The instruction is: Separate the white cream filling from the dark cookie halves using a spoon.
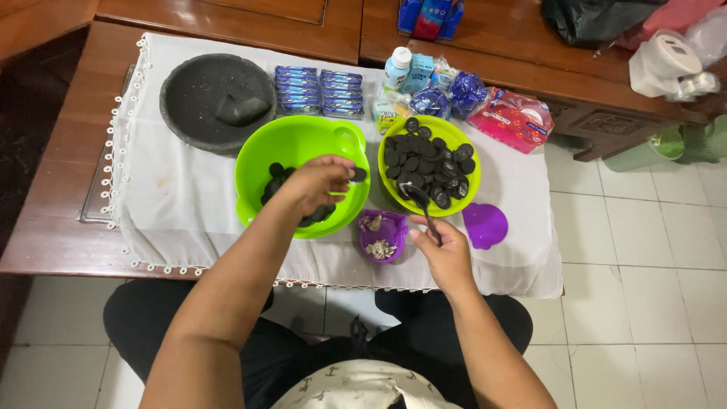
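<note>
Left hand (318, 182) pinched a dark cookie half (357, 174) over the big green bowl (299, 144) near the table's front edge, while the right hand (443, 246) gripped a spoon (421, 203) reaching into the smaller green bowl (453, 135) of cookies. Scraping cleanly probably called for a steady wafer and a shallow spoon angle, cream dropping into the purple cup (394, 223) between them.

Single head view, looking steeply down, close over table (68, 227)

Stone mortar (198, 98) with pestle (242, 110) near the cloth's (174, 212) far-left corner. Blue packets (318, 92), bottle (396, 67) and pink bag (511, 118) along the far edge. Purple lid (485, 225) by the right edge.
</note>
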